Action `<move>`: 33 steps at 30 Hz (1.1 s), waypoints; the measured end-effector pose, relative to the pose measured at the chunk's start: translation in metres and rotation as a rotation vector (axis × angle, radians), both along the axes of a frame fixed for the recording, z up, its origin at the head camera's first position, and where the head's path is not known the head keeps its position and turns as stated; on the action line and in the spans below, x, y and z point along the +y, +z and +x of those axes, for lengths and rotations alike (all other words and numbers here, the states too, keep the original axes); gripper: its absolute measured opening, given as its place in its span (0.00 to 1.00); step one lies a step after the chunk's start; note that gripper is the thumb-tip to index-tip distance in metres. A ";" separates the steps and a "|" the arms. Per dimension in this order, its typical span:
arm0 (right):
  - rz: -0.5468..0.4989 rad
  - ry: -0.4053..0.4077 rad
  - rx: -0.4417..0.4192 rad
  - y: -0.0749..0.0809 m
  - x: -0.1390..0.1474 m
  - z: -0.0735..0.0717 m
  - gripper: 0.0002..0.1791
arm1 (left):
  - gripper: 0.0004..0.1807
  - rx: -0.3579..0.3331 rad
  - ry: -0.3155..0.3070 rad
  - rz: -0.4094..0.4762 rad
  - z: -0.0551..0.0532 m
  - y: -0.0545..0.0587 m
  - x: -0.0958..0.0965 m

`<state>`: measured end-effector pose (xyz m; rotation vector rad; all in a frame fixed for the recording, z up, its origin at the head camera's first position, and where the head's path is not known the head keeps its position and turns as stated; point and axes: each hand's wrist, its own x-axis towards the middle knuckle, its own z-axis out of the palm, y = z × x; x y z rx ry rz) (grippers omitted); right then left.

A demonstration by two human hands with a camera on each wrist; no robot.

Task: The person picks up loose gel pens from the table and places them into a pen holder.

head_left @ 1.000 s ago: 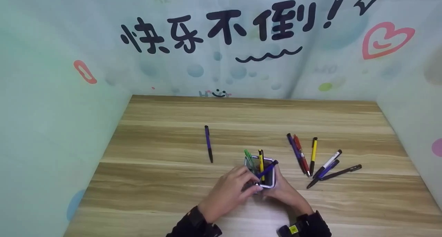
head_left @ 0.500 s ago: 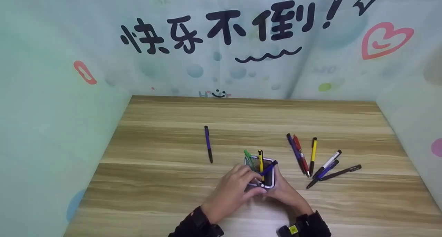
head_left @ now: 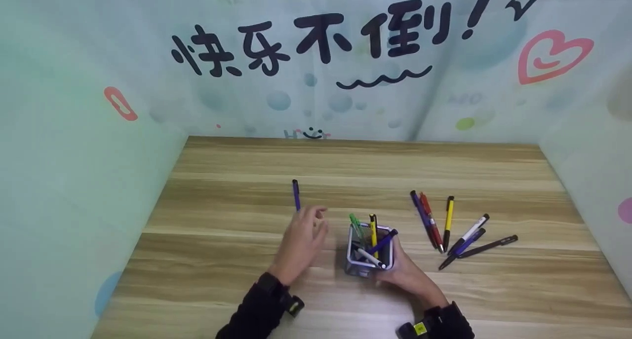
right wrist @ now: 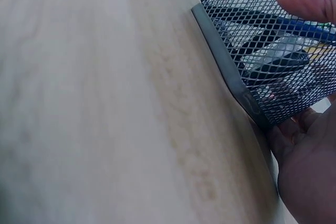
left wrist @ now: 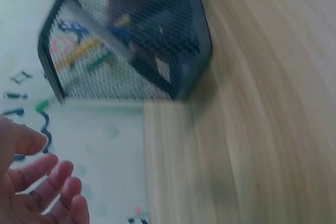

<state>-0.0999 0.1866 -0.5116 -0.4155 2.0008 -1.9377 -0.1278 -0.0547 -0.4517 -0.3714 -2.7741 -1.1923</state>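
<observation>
My right hand (head_left: 410, 275) grips the square mesh pen holder (head_left: 356, 270) from its right side, the thumb lying across the mesh in the right wrist view. Inside the holder lean a green pen (head_left: 354, 221), a yellow pen (head_left: 374, 230), a blue pen (head_left: 387, 238) and a white pen (head_left: 368, 256). To the holder's left, my left hand (head_left: 298, 243) is in the air with nothing in it, its fingers relaxed and spread in the left wrist view. A blue-purple pen (head_left: 296, 193) lies just beyond that hand, which hides its lower end.
Right of the holder, several pens lie on the wooden table (head_left: 222, 260): a purple pen (head_left: 421, 213), a red pen (head_left: 430, 220), a yellow-and-black pen (head_left: 448, 220), a white-and-black pen (head_left: 471, 230), a blue-and-black pen (head_left: 466, 245) and a black pen (head_left: 493, 245). Printed cloth walls surround the table.
My left hand has let go of the white pen, which now leans in the holder, and has moved left toward the lone blue-purple pen. My right hand keeps its hold on the holder.
</observation>
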 end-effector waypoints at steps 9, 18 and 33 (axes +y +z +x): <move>0.018 -0.020 -0.012 0.000 0.000 0.001 0.55 | 0.28 -0.197 0.159 -0.201 -0.035 -0.021 -0.022; 0.065 -0.009 0.005 0.003 -0.001 0.002 0.53 | 0.37 -0.280 0.080 -0.309 -0.044 -0.029 -0.024; 0.066 -0.010 0.010 0.001 0.001 0.001 0.54 | 0.55 -0.237 0.166 -0.403 -0.067 -0.037 -0.022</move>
